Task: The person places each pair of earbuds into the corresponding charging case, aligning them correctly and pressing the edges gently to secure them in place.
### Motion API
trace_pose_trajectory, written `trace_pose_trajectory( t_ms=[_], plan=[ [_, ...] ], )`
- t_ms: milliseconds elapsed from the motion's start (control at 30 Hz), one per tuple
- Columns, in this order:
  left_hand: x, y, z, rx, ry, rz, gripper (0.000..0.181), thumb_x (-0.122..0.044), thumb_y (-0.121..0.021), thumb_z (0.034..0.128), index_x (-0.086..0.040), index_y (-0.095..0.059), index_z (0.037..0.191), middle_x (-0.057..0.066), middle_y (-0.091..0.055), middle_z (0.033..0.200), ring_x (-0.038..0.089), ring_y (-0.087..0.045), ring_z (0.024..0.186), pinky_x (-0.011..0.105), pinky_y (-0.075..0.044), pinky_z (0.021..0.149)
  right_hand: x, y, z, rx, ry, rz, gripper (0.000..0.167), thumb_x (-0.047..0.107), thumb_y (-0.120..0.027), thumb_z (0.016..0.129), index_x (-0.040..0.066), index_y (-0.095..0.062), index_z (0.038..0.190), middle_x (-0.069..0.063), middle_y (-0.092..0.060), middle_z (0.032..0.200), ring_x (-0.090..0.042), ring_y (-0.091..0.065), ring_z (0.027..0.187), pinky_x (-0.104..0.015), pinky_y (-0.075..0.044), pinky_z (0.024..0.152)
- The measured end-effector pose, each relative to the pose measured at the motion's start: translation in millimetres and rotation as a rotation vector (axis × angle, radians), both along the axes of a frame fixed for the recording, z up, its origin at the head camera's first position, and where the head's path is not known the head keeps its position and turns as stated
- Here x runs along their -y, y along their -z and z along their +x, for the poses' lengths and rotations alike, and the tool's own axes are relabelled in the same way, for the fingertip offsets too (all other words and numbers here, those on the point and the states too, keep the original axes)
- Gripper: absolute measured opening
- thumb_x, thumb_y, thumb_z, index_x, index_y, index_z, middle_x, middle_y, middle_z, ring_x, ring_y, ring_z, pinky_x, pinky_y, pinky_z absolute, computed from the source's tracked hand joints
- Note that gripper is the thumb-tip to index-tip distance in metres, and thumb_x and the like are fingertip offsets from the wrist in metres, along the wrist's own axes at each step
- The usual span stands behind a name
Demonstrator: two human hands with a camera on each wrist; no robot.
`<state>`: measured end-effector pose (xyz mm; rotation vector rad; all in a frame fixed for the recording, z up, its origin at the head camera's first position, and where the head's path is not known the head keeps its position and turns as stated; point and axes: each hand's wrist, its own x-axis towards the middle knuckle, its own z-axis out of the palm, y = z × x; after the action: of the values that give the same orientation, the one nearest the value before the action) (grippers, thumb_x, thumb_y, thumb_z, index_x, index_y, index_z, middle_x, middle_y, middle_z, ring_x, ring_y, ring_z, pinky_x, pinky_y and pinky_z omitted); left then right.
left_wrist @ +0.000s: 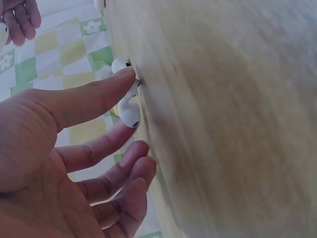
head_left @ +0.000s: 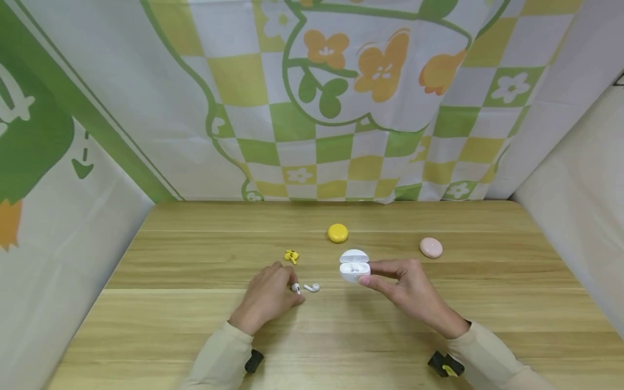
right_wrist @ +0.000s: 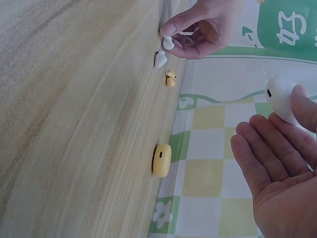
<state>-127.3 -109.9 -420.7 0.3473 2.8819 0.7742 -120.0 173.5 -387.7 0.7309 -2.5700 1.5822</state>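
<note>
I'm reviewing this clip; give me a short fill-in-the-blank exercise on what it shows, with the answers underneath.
1. The right hand holds a white case whose lid is ____.
2. In the head view, the left hand pinches a white earbud, and a second white earbud lies to its ____.
3. The earbuds lying just beyond the left hand are coloured ____.
4. The round case farthest right on the table in the head view is ____.

Missing words: open; right; yellow; pink.

Wooden table (head_left: 170, 309), yellow earbuds (head_left: 292, 255), white earbud (head_left: 314, 287), yellow case (head_left: 338, 233), pink case (head_left: 431, 247)
</note>
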Motion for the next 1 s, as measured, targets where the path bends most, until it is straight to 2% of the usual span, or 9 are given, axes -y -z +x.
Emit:
trace_pose_trajectory(
  t_ms=[233, 433, 633, 833, 1000],
  plan=[
    [-1.7, 0.0, -2.4, -0.033, 0.012, 0.071, 0.026, -0.011, -0.090, 0.0744, -0.014, -0.066, 0.084, -0.002, -0.062, 0.085, 0.016, -0.056, 0.078, 0.037, -0.048, 0.070, 0, 0.5, 0.3, 0.008, 0.000, 0.001, 0.020, 0.010, -0.079, 0.088, 0.004, -0.079, 0.107, -0.004, -0.076, 0.106, -0.017, -0.071, 0.103, -0.035, -0.056, 0.089],
    [-2.1, -1.4, -3.7, -0.046, 0.008, 0.129, 0.025, -0.007, -0.088, 0.0758, -0.011, -0.068, 0.089, -0.001, -0.064, 0.086, 0.017, -0.059, 0.080, 0.038, -0.051, 0.072, 0, -0.1, 0.7, 0.014, -0.006, -0.005, 0.020, 0.011, -0.079, 0.088, 0.004, -0.079, 0.107, -0.004, -0.076, 0.106, -0.016, -0.071, 0.103, -0.036, -0.056, 0.090],
    [-2.1, -4.2, -5.7, -0.105, 0.000, 0.179, 0.020, -0.006, -0.085, 0.0788, -0.010, -0.070, 0.092, -0.001, -0.066, 0.087, 0.018, -0.061, 0.084, 0.038, -0.051, 0.076, 0, 0.2, 0.5, 0.014, -0.006, -0.002, 0.020, 0.012, -0.079, 0.088, 0.004, -0.079, 0.107, -0.004, -0.076, 0.107, -0.017, -0.071, 0.103, -0.036, -0.056, 0.090],
    [-5.2, -11.0, -6.1, -0.111, -0.012, 0.297, 0.020, -0.010, -0.086, 0.0813, -0.012, -0.070, 0.093, -0.005, -0.064, 0.086, 0.015, -0.058, 0.083, 0.036, -0.050, 0.079, 1, 0.6, 0.4, 0.018, -0.011, -0.005, 0.020, 0.012, -0.079, 0.089, 0.004, -0.079, 0.107, -0.004, -0.076, 0.107, -0.017, -0.071, 0.104, -0.036, -0.056, 0.090],
    [-8.8, -18.6, -4.4, -0.128, 0.000, 0.419, 0.021, -0.008, -0.085, 0.0826, -0.012, -0.070, 0.097, -0.002, -0.066, 0.092, 0.018, -0.061, 0.089, 0.038, -0.052, 0.083, 1, 0.8, 0.6, 0.018, -0.011, -0.006, 0.020, 0.012, -0.079, 0.088, 0.004, -0.079, 0.107, -0.004, -0.076, 0.107, -0.018, -0.070, 0.104, -0.035, -0.056, 0.090]
  ],
)
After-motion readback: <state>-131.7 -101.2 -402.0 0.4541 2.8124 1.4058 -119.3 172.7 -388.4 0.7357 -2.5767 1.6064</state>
